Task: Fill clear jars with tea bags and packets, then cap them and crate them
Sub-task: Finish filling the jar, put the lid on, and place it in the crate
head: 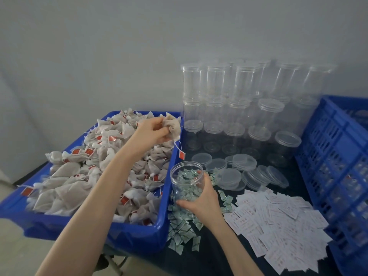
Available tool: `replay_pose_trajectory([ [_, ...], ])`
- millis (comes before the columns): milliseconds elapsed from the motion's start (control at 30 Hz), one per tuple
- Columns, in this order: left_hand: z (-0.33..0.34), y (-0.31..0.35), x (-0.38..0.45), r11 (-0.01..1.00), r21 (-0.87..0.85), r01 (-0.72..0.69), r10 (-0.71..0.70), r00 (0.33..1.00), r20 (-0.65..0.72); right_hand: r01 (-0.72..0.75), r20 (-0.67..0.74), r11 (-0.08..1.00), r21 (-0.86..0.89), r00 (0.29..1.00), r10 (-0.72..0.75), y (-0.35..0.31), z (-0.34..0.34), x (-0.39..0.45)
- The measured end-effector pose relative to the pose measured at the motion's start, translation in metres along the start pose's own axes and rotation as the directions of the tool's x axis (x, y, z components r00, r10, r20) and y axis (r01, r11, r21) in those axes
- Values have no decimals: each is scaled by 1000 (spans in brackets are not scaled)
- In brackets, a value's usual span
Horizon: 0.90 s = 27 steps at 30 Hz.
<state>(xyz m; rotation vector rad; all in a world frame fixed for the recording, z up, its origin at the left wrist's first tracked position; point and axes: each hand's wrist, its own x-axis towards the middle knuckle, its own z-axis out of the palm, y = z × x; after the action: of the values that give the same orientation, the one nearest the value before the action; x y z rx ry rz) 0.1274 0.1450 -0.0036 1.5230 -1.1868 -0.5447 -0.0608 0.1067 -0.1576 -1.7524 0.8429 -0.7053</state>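
Observation:
My left hand (152, 131) grips a bunch of grey tea bags (172, 126) above the far right corner of the blue bin (139, 234); a red tag dangles from them on a string. The bin is heaped with more tea bags (95, 172). My right hand (201, 198) holds an open clear jar (184, 181), tilted toward the bin, just right of its wall. The jar stands over a pile of small green packets (183, 228) and seems to hold several of them.
Loose clear lids (245, 172) lie behind the jar. Stacked empty lidded jars (239, 108) stand against the wall. White paper packets (278, 224) are spread at the right front. A blue slatted crate (338, 156) stands at the far right.

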Motion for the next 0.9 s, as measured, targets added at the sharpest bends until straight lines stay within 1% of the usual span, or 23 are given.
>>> replay_pose_trajectory([
  [33,4,4,-2,1000,-11,0,0,999,47,-1,-1,1000,4,1000,1,0,0,0],
  [133,17,10,-7,999,47,18,-27,976,218,-9,-11,1000,18,1000,9,-1,0,1],
  [233,29,6,-13,987,135,82,-127,921,369,-17,-25,999,41,1000,18,-3,0,1],
  [300,34,1,-17,954,300,21,-161,878,451,-21,-31,999,44,999,22,-3,-1,1],
  [367,34,-5,-18,898,435,-69,-172,853,492,-26,-38,999,42,999,27,-3,-1,1],
  [433,31,-9,-18,905,418,-75,-159,853,497,-20,-42,999,36,999,21,-3,-2,1],
  [467,28,-11,-17,917,395,-58,-148,869,472,-14,-44,999,31,999,16,-3,-1,0],
  [533,22,-19,-12,908,417,-41,-120,928,352,-12,-50,999,33,999,14,-5,-1,-1],
  [567,18,-27,-9,879,476,-30,-118,954,277,-13,-51,999,39,999,15,-5,-1,-2],
  [600,14,-37,-6,822,569,-17,-131,967,218,-15,-51,999,42,999,17,-6,-1,-3],
  [633,10,-47,-3,728,686,-1,-178,966,190,-20,-51,999,43,998,22,-6,-1,-3],
  [667,7,-58,-3,607,795,17,-264,947,181,-25,-51,999,46,998,28,-6,-1,-3],
  [700,5,-69,-3,481,876,29,-377,909,177,-29,-51,998,51,998,32,-6,-1,-4],
  [733,3,-79,-7,377,926,30,-490,855,171,-34,-50,998,55,998,37,-6,-1,-4],
  [767,3,-89,-11,306,952,24,-580,797,167,-39,-47,998,56,998,41,-6,-1,-4],
  [800,4,-96,-15,257,966,5,-637,753,165,-41,-44,998,56,998,44,-6,-1,-4],
  [833,6,-102,-17,216,976,-23,-661,732,163,-42,-41,998,55,998,44,-6,-1,-4],
  [867,8,-106,-19,176,983,-47,-664,732,154,-41,-39,998,55,998,43,-6,0,-5],
  [900,10,-108,-18,137,989,-62,-651,746,137,-40,-39,997,58,998,43,-6,0,-5],
])
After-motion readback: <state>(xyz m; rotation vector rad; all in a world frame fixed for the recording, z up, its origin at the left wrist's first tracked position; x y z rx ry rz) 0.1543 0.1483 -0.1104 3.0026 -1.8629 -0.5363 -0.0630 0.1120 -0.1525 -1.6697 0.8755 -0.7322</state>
